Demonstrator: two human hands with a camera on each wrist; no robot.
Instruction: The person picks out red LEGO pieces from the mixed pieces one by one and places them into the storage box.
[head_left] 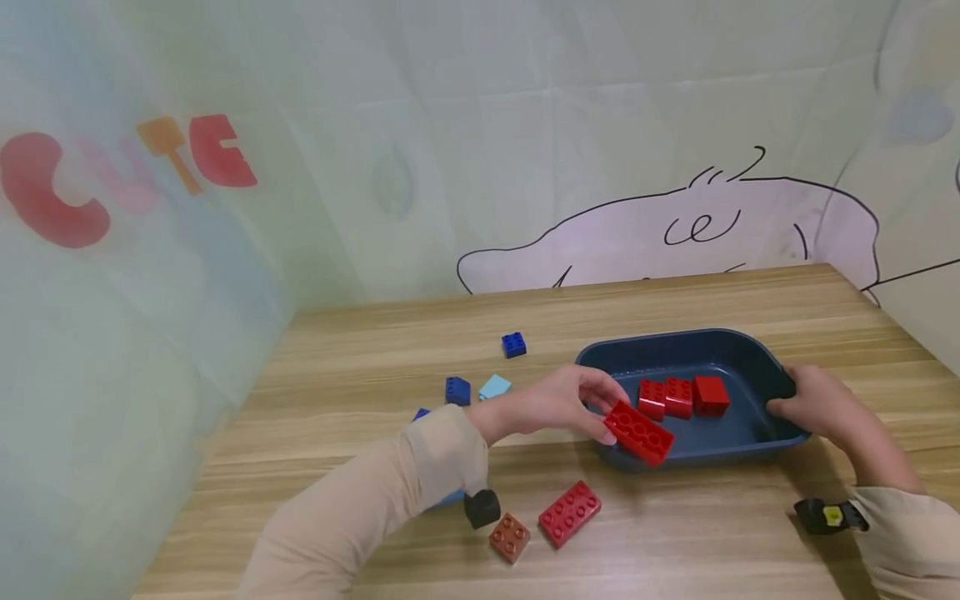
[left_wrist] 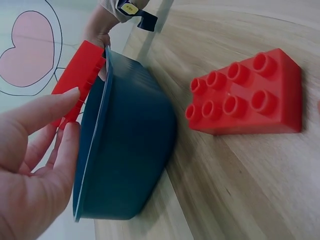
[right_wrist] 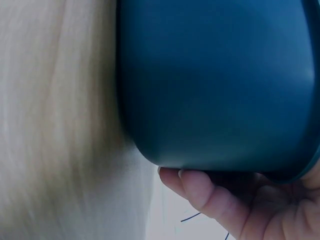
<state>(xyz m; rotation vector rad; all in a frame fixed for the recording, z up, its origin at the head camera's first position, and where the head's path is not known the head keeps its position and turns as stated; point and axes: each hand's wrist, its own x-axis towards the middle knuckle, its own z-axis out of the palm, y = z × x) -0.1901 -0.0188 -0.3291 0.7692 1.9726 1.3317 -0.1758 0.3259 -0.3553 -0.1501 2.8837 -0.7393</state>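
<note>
My left hand (head_left: 558,404) pinches a long red building brick (head_left: 639,433) between thumb and fingers, over the near left rim of a dark blue tray (head_left: 742,429). In the left wrist view, the held brick (left_wrist: 82,70) is tilted beside the tray's edge. My right hand (head_left: 825,404) grips the tray's right end, thumb over the rim; in the right wrist view, its fingers (right_wrist: 200,192) lie against the outer wall. Inside the tray stand three smaller red bricks (head_left: 678,397). Another long red brick (head_left: 570,512) lies studs up on the table, in front of the tray.
A brown brick (head_left: 510,537) and a black brick (head_left: 482,507) lie near the left forearm. Dark blue bricks (head_left: 513,344) and a light blue one (head_left: 494,387) are scattered left of the tray. A printed curtain (head_left: 420,167) hangs behind the wooden table (head_left: 360,350).
</note>
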